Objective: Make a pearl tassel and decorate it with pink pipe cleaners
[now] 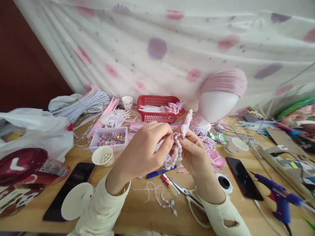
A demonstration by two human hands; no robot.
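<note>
Fingers of both hands meet above the middle of the desk (137, 209), working on a small pink craft piece. The left hand (142, 150) pinches the top of a pink fuzzy stem (187, 123) with thumb and forefinger, and the right hand (194, 152) grips the same piece from the other side, with a string of pearl beads (176, 155) draped between the palms. Both hands are closed on the work; neither is free.

By the look of it, this is the joining step: beads being wound or fastened onto the stem. The next move seems to call for a steady pinch by one hand while the other turns or threads (a slack grip would likely let the beads slide off).

Below the hands lie scissors (194, 200), a blue pen (158, 172) and a loose beaded thread (163, 198). A blue glue gun (280, 200) sits at the right, just beside a dark phone (243, 178). A red basket (159, 108) and a paper cup of pearls (103, 156) stand further back.

How the beads attach is hidden behind the fingers, and the stem's lower end cannot be made out. The right edge of the desk is blurred.
</note>
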